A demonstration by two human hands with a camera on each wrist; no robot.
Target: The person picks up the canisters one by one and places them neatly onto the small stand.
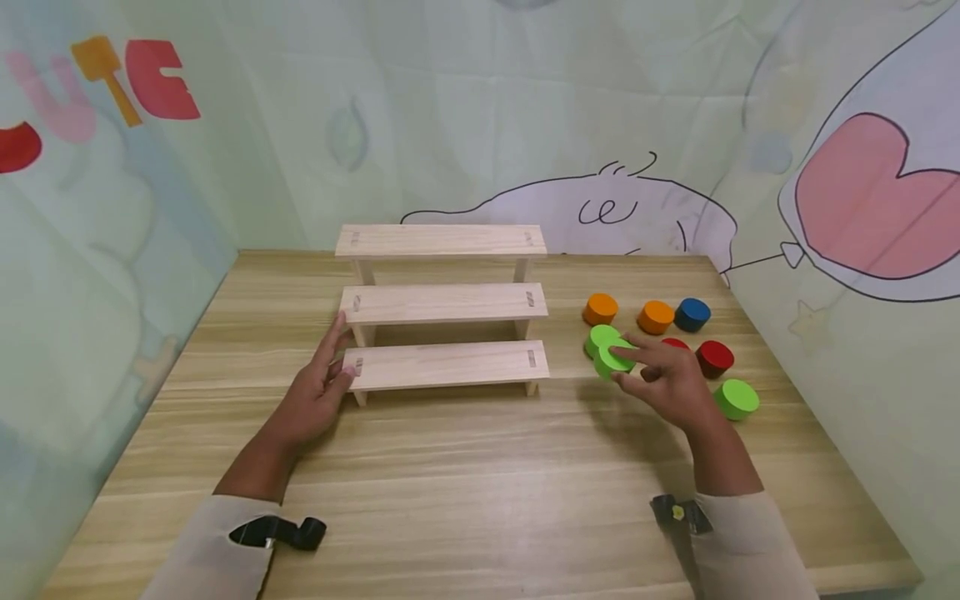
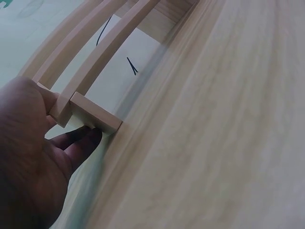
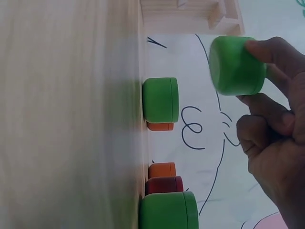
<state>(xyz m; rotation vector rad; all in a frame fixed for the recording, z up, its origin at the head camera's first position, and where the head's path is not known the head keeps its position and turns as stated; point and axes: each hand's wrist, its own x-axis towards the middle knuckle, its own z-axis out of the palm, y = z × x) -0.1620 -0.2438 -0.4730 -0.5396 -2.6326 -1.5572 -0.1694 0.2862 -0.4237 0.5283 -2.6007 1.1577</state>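
A three-step wooden stand (image 1: 446, 303) of pale planks stands on the table. My left hand (image 1: 311, 400) grips its left end: the thumb lies at the lowest step's corner, and other fingers press the leg (image 2: 97, 113) in the left wrist view. My right hand (image 1: 670, 382) pinches a green cylinder block (image 3: 237, 66) between thumb and fingers, raised above the tabletop. In the head view this block overlaps a second green block (image 1: 600, 338) standing on the table. A third green block (image 1: 737, 399) stands to the right of the right hand.
Two orange blocks (image 1: 601, 309) and a blue block (image 1: 692, 314) stand at the back right of the wooden table (image 1: 465, 492). Nearer are a red block (image 1: 716, 359) and another red one (image 1: 677, 342) partly hidden by my right hand. A printed curtain (image 1: 465, 125) hangs behind.
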